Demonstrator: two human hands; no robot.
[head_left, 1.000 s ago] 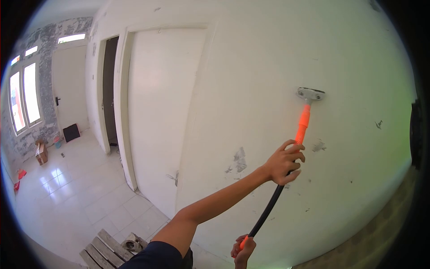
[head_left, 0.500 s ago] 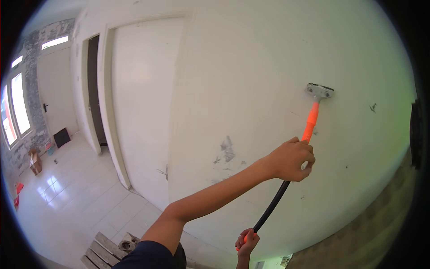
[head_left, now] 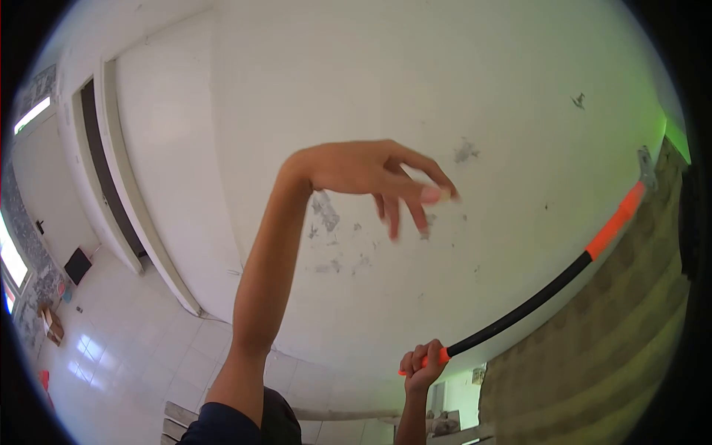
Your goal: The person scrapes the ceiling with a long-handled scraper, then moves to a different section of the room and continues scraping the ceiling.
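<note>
My right hand [head_left: 424, 367] is closed around the orange lower end of a long-handled scraper [head_left: 528, 310]. The scraper has a black shaft, an orange upper grip and a grey head [head_left: 647, 169], which is far to the right, overlapping the edge of the brownish cloth. My left hand [head_left: 371, 174] is in front of the white wall [head_left: 356, 74], off the tool, with its fingers apart and drooping. Grey scuffed patches [head_left: 325, 211] show on the wall beside and below it.
On the left a white door frame [head_left: 122, 185] borders the wall, with shiny floor tiles [head_left: 141, 341] below. A cardboard box [head_left: 52, 325] stands farther back. Brownish cloth [head_left: 593, 356] covers the lower right. Wooden slats [head_left: 178, 417] show at the bottom.
My left hand has let go of the scraper's upper part and moved left and up. The scraper head has swung right, tilting the handle lower, while my right hand keeps its hold. The view has shifted right.
</note>
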